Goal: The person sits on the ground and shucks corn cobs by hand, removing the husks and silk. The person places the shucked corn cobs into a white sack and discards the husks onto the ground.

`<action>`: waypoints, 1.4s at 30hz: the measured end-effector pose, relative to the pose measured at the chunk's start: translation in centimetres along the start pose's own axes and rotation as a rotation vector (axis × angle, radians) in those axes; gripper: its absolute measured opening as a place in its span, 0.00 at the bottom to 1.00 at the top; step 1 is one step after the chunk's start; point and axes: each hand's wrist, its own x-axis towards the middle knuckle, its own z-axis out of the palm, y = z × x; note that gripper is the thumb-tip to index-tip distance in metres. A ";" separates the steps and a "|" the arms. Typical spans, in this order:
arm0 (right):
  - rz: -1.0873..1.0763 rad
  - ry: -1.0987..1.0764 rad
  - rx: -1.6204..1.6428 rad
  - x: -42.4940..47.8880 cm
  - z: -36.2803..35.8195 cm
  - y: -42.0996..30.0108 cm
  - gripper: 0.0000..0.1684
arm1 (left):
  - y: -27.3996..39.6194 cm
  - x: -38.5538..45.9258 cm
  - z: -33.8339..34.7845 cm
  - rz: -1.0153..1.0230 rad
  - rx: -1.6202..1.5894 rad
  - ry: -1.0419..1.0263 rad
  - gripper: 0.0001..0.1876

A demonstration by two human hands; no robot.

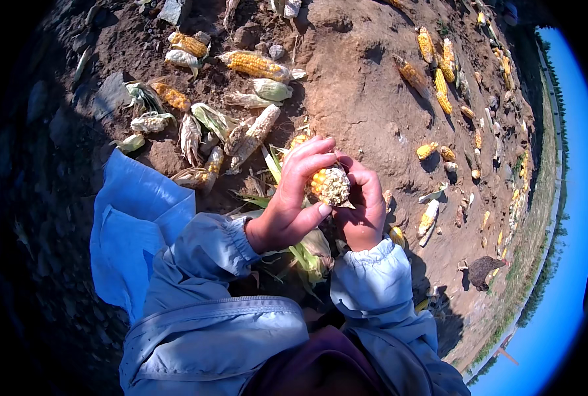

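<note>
In front of my chest, my left hand (294, 198) grips an ear of corn (331, 185), its thumb pressed near the lower end. Pale, crumbly-looking material covers the end facing me, and yellow kernels show along its left side. My right hand (362, 205) curls around the other side of the ear, with its fingertips partly hidden behind it. Beneath my hands lie loose green and pale corn husks (313, 257). Just beyond my left fingers, part of another yellow ear (299, 141) shows.
Husked and half-husked ears (254, 64) lie on bare soil ahead, among stones (111, 94). A blue plastic sheet or sack (125, 227) rests by my left arm. More yellow cobs (442, 91) are scattered to the right, where a dark speckled hen (482, 272) stands.
</note>
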 end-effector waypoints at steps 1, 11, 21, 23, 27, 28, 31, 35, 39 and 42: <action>-0.035 -0.027 -0.108 0.0 -0.2 -0.1 0.19 | -0.1 0.0 -0.1 0.031 0.038 -0.010 0.29; 0.052 0.012 0.261 -0.5 -1.0 -0.4 0.11 | -1.0 0.1 0.2 -0.227 -0.543 0.154 0.26; 0.896 -0.202 0.226 -6.3 -3.6 2.3 0.14 | -8.2 -1.5 -2.8 -0.662 -0.925 0.649 0.18; 1.036 -0.315 0.191 -7.0 -2.9 2.7 0.14 | -10.4 -3.2 -2.4 -0.732 -0.960 0.703 0.18; 0.782 -0.879 -0.569 -17.1 -6.0 6.6 0.18 | -10.8 -1.3 -7.5 -0.685 -0.893 0.822 0.18; 0.921 -0.923 -0.633 -16.5 -6.2 6.2 0.32 | -11.1 -2.4 -7.4 -0.692 -0.884 0.766 0.17; 0.506 -0.398 -0.455 -13.4 -5.5 7.1 0.42 | -10.6 -4.2 -4.5 -0.735 -0.863 0.661 0.16; 0.743 -0.230 0.184 -10.6 -2.8 9.0 0.45 | -9.2 -5.9 1.8 -0.921 -0.899 0.378 0.19; 1.200 -0.134 0.481 -10.0 -3.1 7.7 0.23 | -12.1 -4.5 -1.3 -0.877 -0.489 0.164 0.26; 0.982 -0.054 0.321 -2.0 -5.7 4.6 0.25 | -19.2 -4.1 -4.2 -0.727 0.395 0.132 0.27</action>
